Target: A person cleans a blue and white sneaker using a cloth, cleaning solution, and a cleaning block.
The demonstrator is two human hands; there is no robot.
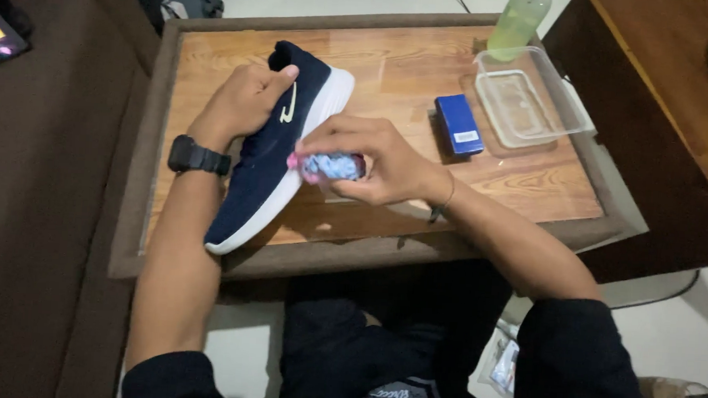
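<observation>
The navy sneaker (280,139) lies tilted on its side on the wooden table (393,72), its white sole toward the right hand, steadied by the left hand (242,100) clamped around its heel collar. The right hand (368,159) pinches a blue-and-pink cloth wad (327,167) against that sole edge. Beyond sit 1 blue box (459,124), 1 clear plastic container (529,99) and 1 pale green bottle (521,20); pale floor surrounds the table.

We see a dark blue shoe (280,143) made of soft, matt cloth, with a smooth white rubbery sole. The little cloth (331,166) pressed to its side looks soft and crumpled, light blue and pink. The surface (401,72) is shiny wood with wavy grain, and its rim is dull brown. Far right sits a clear plastic box (529,99), smooth and see-through, next to a glossy blue box (459,124). The bottle (521,20) is clear plastic too. The watch (199,157) looks like matt black plastic.
</observation>
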